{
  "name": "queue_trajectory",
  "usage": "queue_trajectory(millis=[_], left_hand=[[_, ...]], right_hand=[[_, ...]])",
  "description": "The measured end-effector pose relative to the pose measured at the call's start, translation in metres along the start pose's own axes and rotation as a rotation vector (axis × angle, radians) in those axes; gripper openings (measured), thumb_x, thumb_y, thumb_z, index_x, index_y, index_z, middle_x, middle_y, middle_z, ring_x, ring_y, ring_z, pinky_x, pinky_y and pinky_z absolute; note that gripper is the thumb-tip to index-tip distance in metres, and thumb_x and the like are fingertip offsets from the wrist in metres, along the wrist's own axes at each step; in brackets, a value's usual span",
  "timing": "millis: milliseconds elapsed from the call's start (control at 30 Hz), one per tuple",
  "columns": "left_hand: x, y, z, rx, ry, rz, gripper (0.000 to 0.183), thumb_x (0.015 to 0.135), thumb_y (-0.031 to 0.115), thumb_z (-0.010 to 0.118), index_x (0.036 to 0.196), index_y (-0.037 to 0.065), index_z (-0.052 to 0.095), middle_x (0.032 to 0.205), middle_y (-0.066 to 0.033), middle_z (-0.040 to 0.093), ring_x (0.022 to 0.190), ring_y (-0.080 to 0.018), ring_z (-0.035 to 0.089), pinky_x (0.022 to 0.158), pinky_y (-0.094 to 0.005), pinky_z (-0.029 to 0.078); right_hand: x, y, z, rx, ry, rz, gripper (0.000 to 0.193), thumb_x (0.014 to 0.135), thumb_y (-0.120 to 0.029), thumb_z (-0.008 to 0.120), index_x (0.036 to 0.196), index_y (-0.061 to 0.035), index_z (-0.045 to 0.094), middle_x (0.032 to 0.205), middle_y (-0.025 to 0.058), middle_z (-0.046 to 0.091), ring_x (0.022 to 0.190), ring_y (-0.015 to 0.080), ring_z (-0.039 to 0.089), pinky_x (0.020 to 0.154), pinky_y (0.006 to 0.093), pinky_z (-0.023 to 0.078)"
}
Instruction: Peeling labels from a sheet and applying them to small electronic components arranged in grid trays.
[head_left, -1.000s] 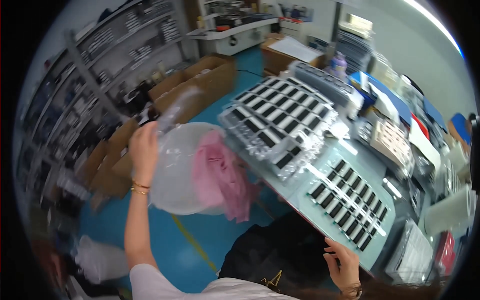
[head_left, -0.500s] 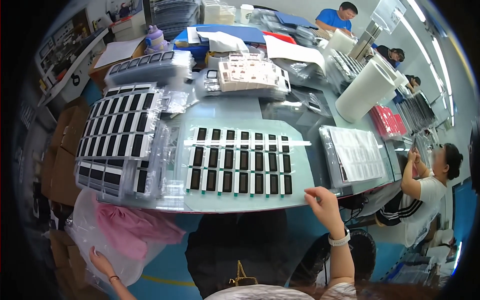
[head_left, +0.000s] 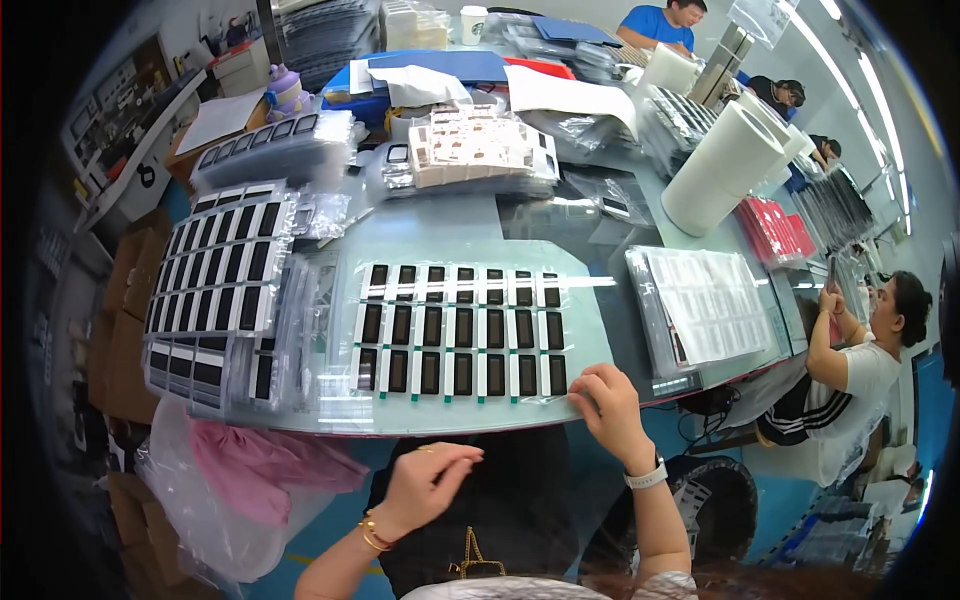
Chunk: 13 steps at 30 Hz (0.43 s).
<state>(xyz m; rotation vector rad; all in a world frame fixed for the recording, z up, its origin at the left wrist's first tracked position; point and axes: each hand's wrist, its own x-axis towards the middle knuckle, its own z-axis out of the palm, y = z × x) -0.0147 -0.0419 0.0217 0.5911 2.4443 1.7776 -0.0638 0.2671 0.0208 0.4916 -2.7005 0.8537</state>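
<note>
A pale translucent sheet (head_left: 590, 345) lies at the table's front, bearing several rows of small dark rectangular panels (head_left: 463, 373) with white strips and green tabs. At its front right corner is my right hand (head_left: 612, 415), fingers curled and thumb drawn in beside the last panel. A clear glint shows by those fingertips, but what they grip is too small to tell. My left hand (head_left: 425, 488) hovers over my lap, just short of the table edge. Its fingers stretch rightward, the thumb slightly apart, and nothing shows in them.
Stacked trays of dark panels (head_left: 215, 260) stand on the left, and papers on trays (head_left: 710, 305) on the right. White rolls (head_left: 725, 170) and a pile of pale parts (head_left: 485, 148) lie farther back. A pink bag (head_left: 270, 465) hangs below the left edge. Other people (head_left: 860, 350) sit nearby.
My left hand has come up from beside the pink bag toward the table's front edge. My right hand has moved left to the sheet's corner, its fingers more curled. The view has shifted slightly.
</note>
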Motion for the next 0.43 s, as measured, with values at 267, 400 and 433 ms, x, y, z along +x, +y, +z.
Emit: queue_trajectory(millis=[267,400,433], left_hand=[[0.07,0.014,-0.004,0.316,0.072,0.185,0.02,0.085,0.008,0.078,0.105,0.006,0.073,0.098,-0.0086,0.073,0.095,-0.0295,0.069,0.085,-0.038,0.053],[0.128,0.007,-0.002,0.579,0.136,0.281,0.036,0.081,0.016,0.082,0.114,0.011,0.07,0.123,-0.0089,0.066,0.123,-0.031,0.056,0.107,-0.0469,0.04],[0.138,0.002,0.002,0.61,0.118,0.272,0.035,0.083,0.019,0.081,0.115,0.011,0.069,0.134,-0.0119,0.06,0.131,-0.0316,0.051,0.112,-0.0473,0.037]], right_hand=[[0.03,0.002,-0.021,0.263,-0.142,0.17,0.006,0.09,-0.005,0.069,0.096,-0.0025,0.067,0.092,0.0119,0.063,0.082,0.0317,0.063,0.072,0.0388,0.051],[0.075,0.007,-0.001,0.109,-0.021,0.084,0.009,0.094,-0.009,0.069,0.101,-0.0028,0.069,0.097,0.0138,0.065,0.084,0.0296,0.067,0.073,0.0373,0.052],[0.087,0.01,0.009,0.083,-0.008,0.067,0.01,0.094,-0.009,0.07,0.102,-0.003,0.069,0.101,0.0148,0.066,0.086,0.0285,0.068,0.075,0.0371,0.053]])
